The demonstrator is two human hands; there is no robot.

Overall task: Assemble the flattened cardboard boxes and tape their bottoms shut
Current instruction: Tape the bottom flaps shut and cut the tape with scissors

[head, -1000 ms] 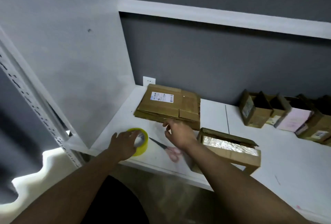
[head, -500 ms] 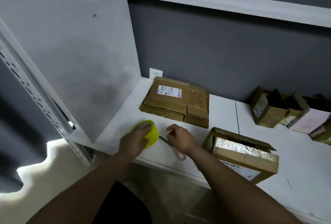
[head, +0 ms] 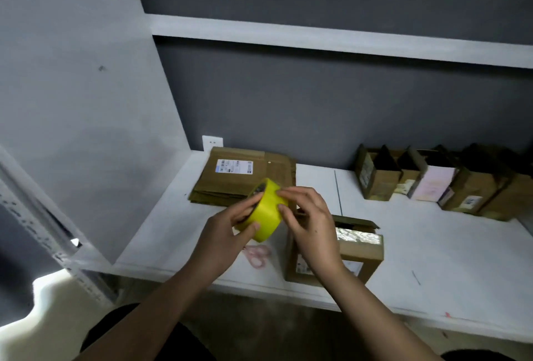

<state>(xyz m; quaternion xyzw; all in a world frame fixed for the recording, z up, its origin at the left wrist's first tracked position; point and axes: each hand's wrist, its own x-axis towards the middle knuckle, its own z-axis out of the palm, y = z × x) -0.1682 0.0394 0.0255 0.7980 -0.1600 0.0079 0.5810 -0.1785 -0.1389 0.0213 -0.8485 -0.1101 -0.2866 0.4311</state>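
head view: left hand grips yellow tape roll tilted above the worktop; right hand fingertips pinch its band.

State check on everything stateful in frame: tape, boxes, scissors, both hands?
tape roll: lifted off the shelf, held between both hands
left hand: grips the roll
right hand: fingertips on the roll's outer face
flattened boxes: stacked flat, unassembled
near box: upright, top flap open
scissors: lying on shelf, blades hidden
back boxes: assembled, tops open
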